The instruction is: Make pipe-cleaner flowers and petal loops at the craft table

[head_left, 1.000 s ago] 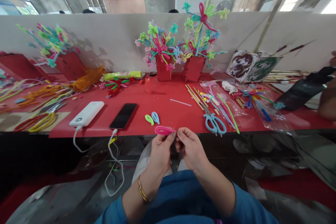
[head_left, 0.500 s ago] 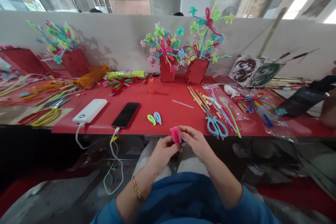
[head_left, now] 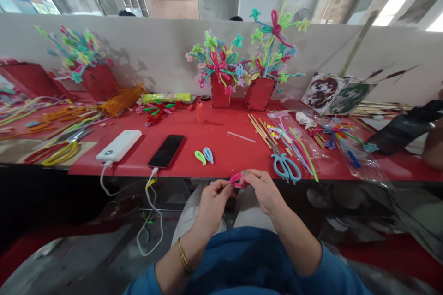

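A pink pipe-cleaner loop (head_left: 236,179) is pinched between both hands just below the front edge of the red table (head_left: 221,143). My left hand (head_left: 213,203) grips its left end with closed fingers. My right hand (head_left: 263,191) curls over its right end, thumb and forefinger pressed together. On the table just beyond lie a green loop (head_left: 200,157) and a blue loop (head_left: 208,155).
Blue scissors (head_left: 285,167) and bags of pipe cleaners (head_left: 294,143) lie to the right. A phone (head_left: 166,150) and a white power bank (head_left: 118,145) with hanging cables sit to the left. Two red pots of pipe-cleaner flowers (head_left: 238,62) stand at the back. Another person's arm (head_left: 432,147) shows at the far right.
The pink loop went from lying flat and long between my fingers to being folded upright, and now lies as a smaller bent loop. My hands stayed close together at the table edge.
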The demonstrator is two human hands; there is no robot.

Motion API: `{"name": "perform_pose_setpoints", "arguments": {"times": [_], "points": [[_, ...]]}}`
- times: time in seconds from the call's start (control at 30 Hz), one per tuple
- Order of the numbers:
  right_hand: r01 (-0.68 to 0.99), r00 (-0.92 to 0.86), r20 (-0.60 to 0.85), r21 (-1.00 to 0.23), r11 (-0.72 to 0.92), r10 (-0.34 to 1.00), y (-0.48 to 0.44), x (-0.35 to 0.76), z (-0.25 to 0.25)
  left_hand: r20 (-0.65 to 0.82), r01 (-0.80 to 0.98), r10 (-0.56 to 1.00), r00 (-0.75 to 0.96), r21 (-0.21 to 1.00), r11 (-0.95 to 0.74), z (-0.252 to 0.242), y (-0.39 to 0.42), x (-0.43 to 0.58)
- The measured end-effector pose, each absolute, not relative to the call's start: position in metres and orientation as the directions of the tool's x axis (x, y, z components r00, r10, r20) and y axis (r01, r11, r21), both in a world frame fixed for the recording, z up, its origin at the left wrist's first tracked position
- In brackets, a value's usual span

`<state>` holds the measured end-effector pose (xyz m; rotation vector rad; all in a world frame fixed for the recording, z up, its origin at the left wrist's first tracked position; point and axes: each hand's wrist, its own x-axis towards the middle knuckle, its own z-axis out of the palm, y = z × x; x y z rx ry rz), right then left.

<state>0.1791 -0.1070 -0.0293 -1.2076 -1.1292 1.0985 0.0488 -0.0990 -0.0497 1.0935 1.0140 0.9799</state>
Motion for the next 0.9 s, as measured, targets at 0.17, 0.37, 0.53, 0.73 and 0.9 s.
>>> {"name": "perform_pose_setpoints", "arguments": {"times": [0.17,0.37,0.53,0.73,0.9], "points": [[-0.03,0.128,0.048,-0.998,0.052,0.991,-0.104,0.181,-0.033,-0.157,-0.07,0.943,0.295,0.98,0.185,-0.052,-0.098,0.047],[0.232,0.02,0.098,-0.969,0.091,0.995,-0.102,0.192,-0.028,-0.207,-0.069,0.923,0.324,0.968,0.241,-0.047,-0.1,0.048],[0.166,0.066,0.023,-0.986,0.012,0.998,-0.101,0.19,-0.029,-0.153,-0.078,0.938,0.311,0.98,0.185,-0.05,-0.1,0.049],[-0.1,0.047,-0.097,-0.991,-0.091,0.994,-0.1,0.186,-0.03,-0.189,-0.105,0.926,0.326,0.966,0.234,-0.051,-0.099,0.05],[-0.004,0.04,-0.082,-0.997,-0.082,0.996,-0.098,0.186,-0.033,-0.219,0.007,0.896,0.386,0.972,0.235,-0.052,-0.098,0.051]]}}
